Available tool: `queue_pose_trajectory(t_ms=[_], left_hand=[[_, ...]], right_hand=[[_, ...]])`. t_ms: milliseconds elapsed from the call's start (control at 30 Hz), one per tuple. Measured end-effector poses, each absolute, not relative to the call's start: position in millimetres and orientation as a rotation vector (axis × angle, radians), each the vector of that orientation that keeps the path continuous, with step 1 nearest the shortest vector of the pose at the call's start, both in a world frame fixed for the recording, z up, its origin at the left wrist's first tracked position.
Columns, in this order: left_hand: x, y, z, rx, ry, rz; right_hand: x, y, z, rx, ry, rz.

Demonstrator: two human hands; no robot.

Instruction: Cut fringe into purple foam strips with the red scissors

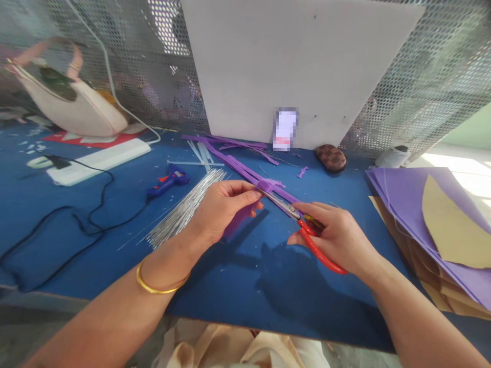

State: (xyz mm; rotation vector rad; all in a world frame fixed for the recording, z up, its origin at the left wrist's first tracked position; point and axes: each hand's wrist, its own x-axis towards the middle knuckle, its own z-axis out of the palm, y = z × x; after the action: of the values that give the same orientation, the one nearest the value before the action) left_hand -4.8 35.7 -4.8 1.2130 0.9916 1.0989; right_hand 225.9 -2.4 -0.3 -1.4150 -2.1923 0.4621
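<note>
The right hand [337, 232] has its grip wrapped around red-handled scissors [307, 236]; at their blade tips, the left hand [220, 207] pinches a purple strip [240, 221]. Left of the scissors I spot silver wires [187, 209] and a blue glue gun [169, 181]; right of them, stacked purple sheets [402, 204].

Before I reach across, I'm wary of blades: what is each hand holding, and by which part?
The right hand holds scissors by their red handles. The left hand pinches a purple piece beside the blades; which part of it is unclear.
</note>
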Motion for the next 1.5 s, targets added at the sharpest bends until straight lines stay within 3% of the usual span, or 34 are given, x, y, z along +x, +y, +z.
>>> queue_pose_trajectory(t_ms=[1500], left_hand=[[-4.1,33.8,-0.4,1.289,1.062,1.112]], right_hand=[[225.1,-0.8,-3.0,-1.443,-2.198,0.505]])
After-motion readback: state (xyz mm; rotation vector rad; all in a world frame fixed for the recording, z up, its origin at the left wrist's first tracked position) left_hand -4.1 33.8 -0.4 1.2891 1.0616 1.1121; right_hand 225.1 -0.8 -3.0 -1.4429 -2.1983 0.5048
